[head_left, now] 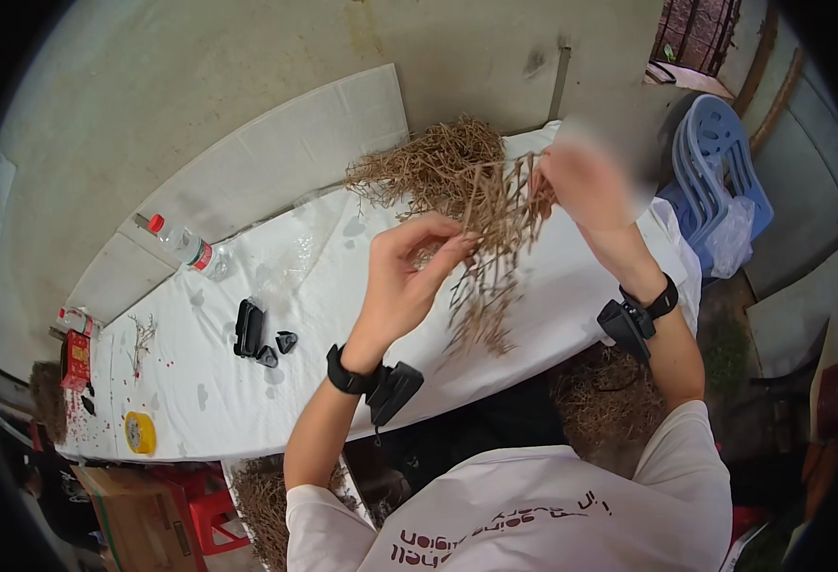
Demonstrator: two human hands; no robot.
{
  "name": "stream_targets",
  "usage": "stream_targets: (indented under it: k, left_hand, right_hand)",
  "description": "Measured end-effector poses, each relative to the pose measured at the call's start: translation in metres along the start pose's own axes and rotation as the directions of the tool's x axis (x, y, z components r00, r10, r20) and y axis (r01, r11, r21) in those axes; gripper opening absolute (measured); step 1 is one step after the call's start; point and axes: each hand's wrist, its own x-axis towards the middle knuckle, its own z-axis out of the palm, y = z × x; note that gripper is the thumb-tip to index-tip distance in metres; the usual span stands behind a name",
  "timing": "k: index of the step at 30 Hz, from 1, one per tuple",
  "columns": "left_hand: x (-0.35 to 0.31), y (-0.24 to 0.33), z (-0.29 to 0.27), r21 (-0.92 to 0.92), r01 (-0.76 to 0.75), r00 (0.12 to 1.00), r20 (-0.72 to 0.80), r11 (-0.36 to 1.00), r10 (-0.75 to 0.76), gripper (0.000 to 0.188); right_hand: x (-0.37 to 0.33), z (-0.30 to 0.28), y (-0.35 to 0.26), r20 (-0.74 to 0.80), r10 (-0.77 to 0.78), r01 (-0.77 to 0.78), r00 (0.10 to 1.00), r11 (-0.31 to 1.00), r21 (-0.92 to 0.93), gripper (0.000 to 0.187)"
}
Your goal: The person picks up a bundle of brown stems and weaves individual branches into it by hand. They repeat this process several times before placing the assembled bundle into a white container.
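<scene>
A bunch of dry brown twigs hangs between my hands, above the white-covered table. My left hand is closed in a pinch at the left side of the bunch, thumb and forefinger on the thin stems. Farther right and higher, my right hand has its fingers closed on the upper end of the twigs; part of this hand is blurred. Just behind the bunch lies a larger heap of similar twigs against the wall. Each wrist wears a black strap with a small black device.
To the left stand a clear bottle with a red cap, black plastic parts, a yellow tape roll and a red box. Stacked blue plastic chairs are at the right. More twigs lie below the table's near edge.
</scene>
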Motion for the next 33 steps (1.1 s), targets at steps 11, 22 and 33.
stream_targets:
  k: [11, 22, 33]
  left_hand:
    - [-0.044, 0.049, -0.054, 0.194, 0.090, 0.995, -0.064, 0.977, -0.079, 0.006]
    - [-0.023, 0.089, -0.052, 0.683, -0.188, 0.982, 0.157, 0.706, 0.109, 0.014]
    - [-0.011, 0.065, -0.024, 0.115, 0.197, 0.972, 0.104, 0.974, -0.209, 0.034]
  right_hand:
    - [-0.034, -0.024, -0.008, 0.218, 0.174, -0.170, 0.960, 0.985, -0.035, 0.013]
    - [-0.025, 0.017, -0.008, 0.122, -0.151, 0.131, 0.981, 0.979, 0.156, 0.028]
    - [-0.027, 0.041, 0.023, 0.002, 0.112, -0.111, 0.994, 0.978, 0.179, 0.027]
